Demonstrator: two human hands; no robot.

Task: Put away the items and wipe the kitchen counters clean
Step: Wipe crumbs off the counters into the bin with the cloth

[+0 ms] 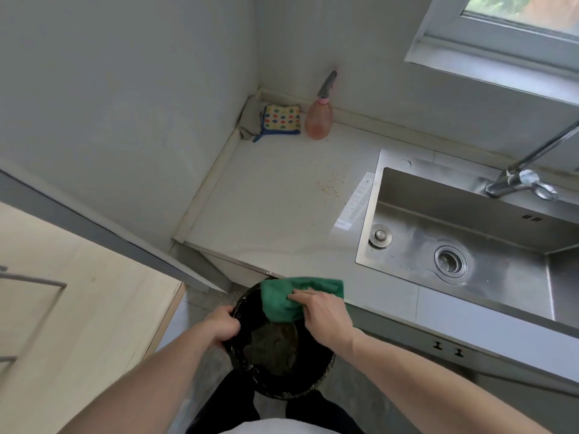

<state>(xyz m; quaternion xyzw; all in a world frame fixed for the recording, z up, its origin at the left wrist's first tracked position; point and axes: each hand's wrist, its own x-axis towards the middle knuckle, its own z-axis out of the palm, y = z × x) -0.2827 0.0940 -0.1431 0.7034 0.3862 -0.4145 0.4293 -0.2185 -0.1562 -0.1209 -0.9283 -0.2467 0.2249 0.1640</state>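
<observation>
Half done, seemingly: right hand (326,317) clamped on folded green microfibre cloth (294,297) at pale counter (266,214) edge, sweeping into round black bin (282,371) gripped by left hand (221,328); scattered crumbs (330,184) remaining.

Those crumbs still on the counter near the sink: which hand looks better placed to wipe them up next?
Probably the right hand. It already holds the green cloth at the counter edge, with the crumbs farther back. The left hand is busy gripping the black bin rim.

Cloth at the counter's edge, bin below.
My right hand (326,314) presses the green cloth (282,296) over the black bin (282,371); my left hand (221,328) grips its rim.
</observation>
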